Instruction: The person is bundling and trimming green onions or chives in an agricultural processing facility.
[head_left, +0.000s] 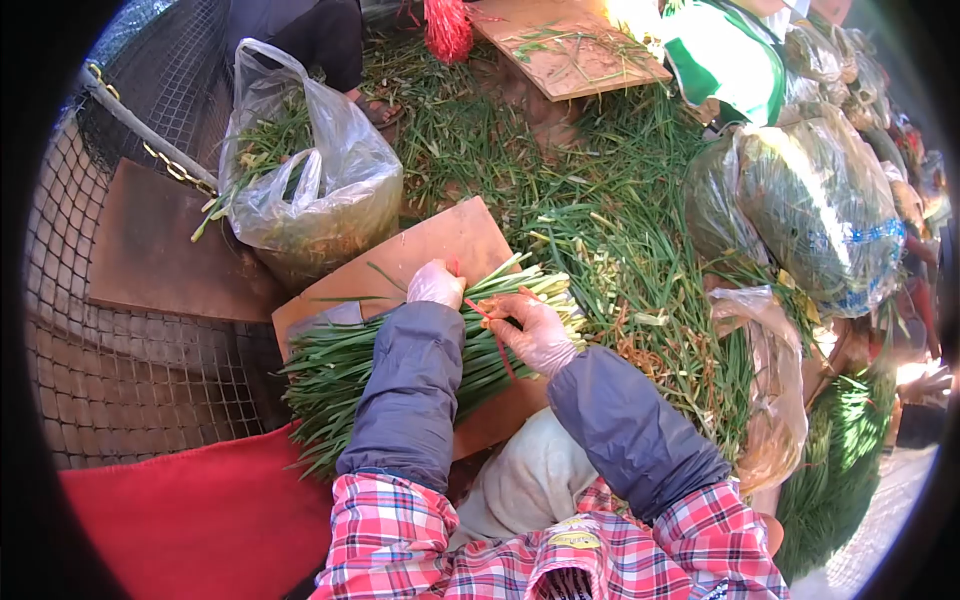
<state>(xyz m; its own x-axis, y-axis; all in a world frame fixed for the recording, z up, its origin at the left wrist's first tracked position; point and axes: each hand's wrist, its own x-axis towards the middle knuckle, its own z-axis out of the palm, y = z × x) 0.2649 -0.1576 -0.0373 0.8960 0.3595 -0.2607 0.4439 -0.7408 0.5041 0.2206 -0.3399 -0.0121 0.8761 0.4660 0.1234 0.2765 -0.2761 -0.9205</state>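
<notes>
A thick bundle of long green chives [345, 360] lies across a brown board [470, 235], its pale cut ends pointing right. A thin red tie [506, 362] passes around the bundle near those ends. On top of the stalks my left hand [437, 285] is closed, with a bit of red tie showing by its fingertips. My right hand [535, 328] pinches another stretch of the red tie just to the right, its fingers close to the left hand. The underside of the bundle is hidden.
A clear plastic bag of greens [330, 215] stands at the upper left. Loose leaves [620, 190] cover the ground. Another board [570, 50] and red strands [447, 30] are behind, near a person's foot [378, 108]. Large wrapped bundles [820, 200] sit right; red cloth [200, 510] lies left.
</notes>
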